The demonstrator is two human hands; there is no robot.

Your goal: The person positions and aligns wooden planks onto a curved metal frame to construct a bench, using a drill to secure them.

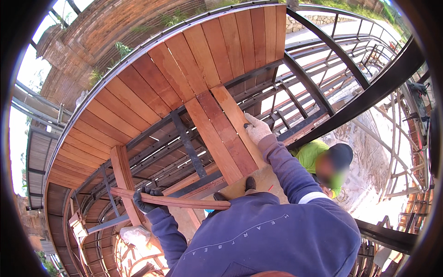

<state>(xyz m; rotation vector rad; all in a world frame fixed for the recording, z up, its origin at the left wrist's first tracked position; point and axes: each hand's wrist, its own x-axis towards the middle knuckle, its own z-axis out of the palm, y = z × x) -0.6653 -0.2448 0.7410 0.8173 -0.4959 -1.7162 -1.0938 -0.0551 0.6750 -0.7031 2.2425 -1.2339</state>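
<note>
My left hand (150, 199), in a dark glove, is closed around a narrow reddish wooden board (184, 201) held out across my front on the left. Ahead of me, three wooden planks lie side by side across the dark metal frame. My right hand (258, 129), in a pale glove, is at the outer edge of the rightmost plank (237, 124). Its fingers bend over that edge, and part of the grip is hidden by the back of the hand.
A curved row of fitted planks (152, 83) spans the far side. Dark metal beams (188, 143) leave open gaps between them. Another plank (122, 180) leans at the left. Below on the right, a person in a bright green top (307, 156) is close to my right arm.
</note>
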